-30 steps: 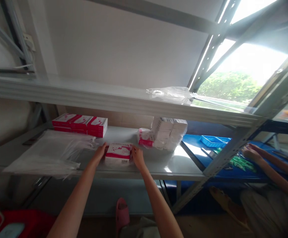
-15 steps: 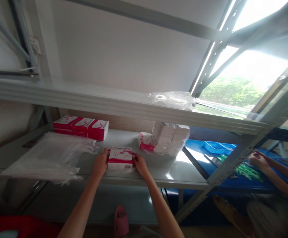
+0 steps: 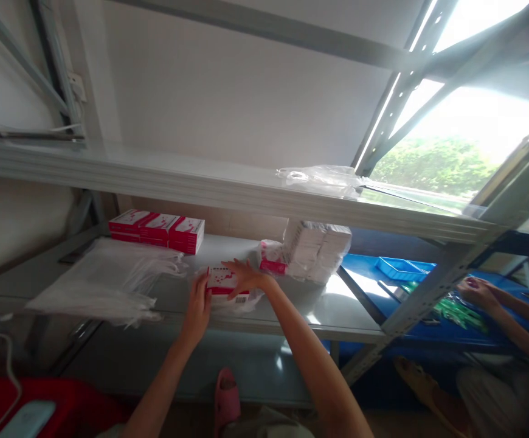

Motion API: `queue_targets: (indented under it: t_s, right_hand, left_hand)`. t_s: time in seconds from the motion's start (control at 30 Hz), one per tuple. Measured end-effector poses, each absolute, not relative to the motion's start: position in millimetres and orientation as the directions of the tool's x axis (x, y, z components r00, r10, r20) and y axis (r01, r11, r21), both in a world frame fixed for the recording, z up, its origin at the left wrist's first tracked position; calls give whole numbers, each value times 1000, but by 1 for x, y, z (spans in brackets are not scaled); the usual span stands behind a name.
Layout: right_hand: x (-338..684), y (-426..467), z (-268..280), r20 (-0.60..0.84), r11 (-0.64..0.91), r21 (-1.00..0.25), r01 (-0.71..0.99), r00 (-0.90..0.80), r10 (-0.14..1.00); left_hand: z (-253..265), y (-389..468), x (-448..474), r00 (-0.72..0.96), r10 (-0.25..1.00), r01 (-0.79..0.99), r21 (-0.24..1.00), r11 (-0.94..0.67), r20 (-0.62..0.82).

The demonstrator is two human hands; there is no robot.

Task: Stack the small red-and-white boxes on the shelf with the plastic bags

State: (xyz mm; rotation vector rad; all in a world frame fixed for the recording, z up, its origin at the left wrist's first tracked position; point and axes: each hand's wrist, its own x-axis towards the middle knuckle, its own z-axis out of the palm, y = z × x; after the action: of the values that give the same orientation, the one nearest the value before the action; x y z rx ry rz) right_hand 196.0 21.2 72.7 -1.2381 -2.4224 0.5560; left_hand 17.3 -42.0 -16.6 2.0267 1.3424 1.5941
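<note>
A pink-and-white carton with a barcode on its front face sits on the grey shelf, clear plastic film showing around its lower edge. Against the carton's left side lies my left hand, its fingers stretched out. My right hand reaches over the carton's top right part with fingers spread, hiding some of the lid. Behind to the left stands a row of similar pink-and-white cartons. Flat translucent plastic bags lie left of my hands.
To the right stand a plastic-wrapped white stack and a small wrapped pink box. An upper shelf crosses above, holding a clear bag. Beyond a metal post, another person's hands are over green items.
My right hand has moved from the carton's right side to over its top, fingers spreading. My left hand stays at the left side. The view has shifted slightly.
</note>
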Motion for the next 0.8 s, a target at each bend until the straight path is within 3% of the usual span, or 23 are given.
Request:
queue_targets:
  t_s: [0.1, 0.2, 0.33, 0.4, 0.67, 0.8]
  right_hand:
    - [185, 29, 75, 109, 540, -520, 662, -576, 810]
    - [189, 23, 72, 155, 517, -591, 619, -542, 826]
    - [210, 16, 77, 41, 255, -868, 425, -452, 891]
    - [221, 14, 84, -21, 129, -939, 317, -430, 903]
    - [228, 7, 108, 42, 30, -997, -72, -185, 982]
    - [201, -4, 118, 38, 35, -995, -90, -37, 999]
  left_hand:
    - [-22, -46, 22, -27, 822, 419, 753, -507, 569]
    - [-15, -57, 21, 11, 817, 440, 731, -522, 577]
    - [10, -66, 23, 102, 749, 502, 616, -607, 655]
    - [17, -63, 28, 117, 738, 492, 607, -624, 664]
    - [13, -52, 39, 202, 774, 460, 640, -615, 600]
    - [33, -54, 56, 195, 789, 313, 725, -613, 583]
